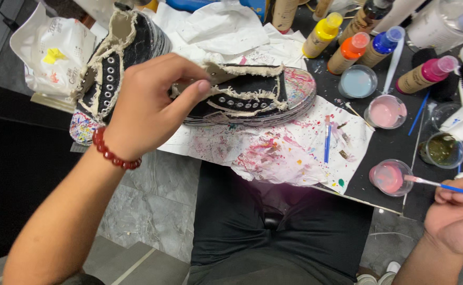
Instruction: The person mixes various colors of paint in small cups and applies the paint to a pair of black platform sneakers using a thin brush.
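My left hand (149, 105), with a red bead bracelet at the wrist, grips the frayed heel collar of a black canvas shoe (252, 95) lying on its side on paint-spattered white paper (289, 153). The shoe's sole rim is splashed with many colours. A second black shoe (118, 50) with frayed cream edges leans behind my left hand. My right hand (458, 214) at the lower right holds a thin blue-handled paintbrush (442, 186). Its tip rests in a small clear cup of pink paint (389, 177).
Paint bottles with yellow (322, 34), orange (350, 51), blue (382, 46) and pink (426, 74) caps stand at the back. Cups of light blue (358, 81), pink (385, 112) and murky water (442, 149) sit on the black table. A spare brush (327, 140) lies on the paper.
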